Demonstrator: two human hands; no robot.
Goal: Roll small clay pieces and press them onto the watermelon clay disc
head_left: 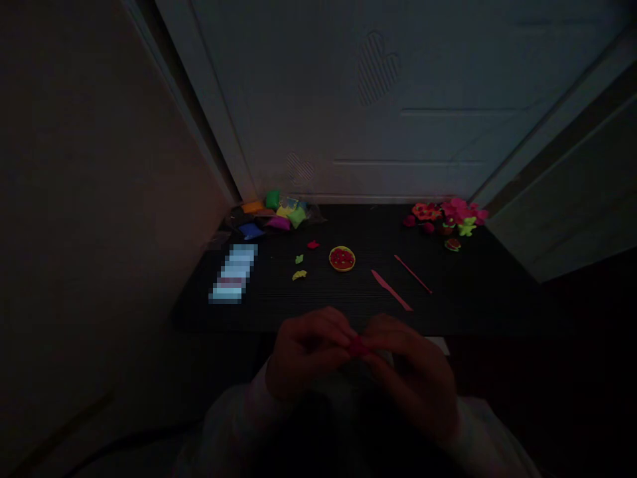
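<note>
A small lump of red modelling clay (357, 346) is pinched between both hands, just off the table's front edge. My left hand (311, 352) grips it with thumb and fingertips from the left. From the other side, my right hand (415, 372) holds it the same way. Beyond them on the dark table lies a round clay pizza (342, 259) with a yellow rim and red top. Left of it are a red clay bit (312, 245), a green one (299, 259) and a yellow one (299, 275). A pink plastic knife (391, 290) and a thin pink stick tool (413, 273) lie to the right.
Colourful clay packets (279, 212) are heaped at the table's back left. A lit, blurred phone-like screen (233, 273) lies in front of them. Pink flowers and small clay figures (455, 214) cluster at back right. A white door (308, 99) stands behind the table (478, 299); the light is dim.
</note>
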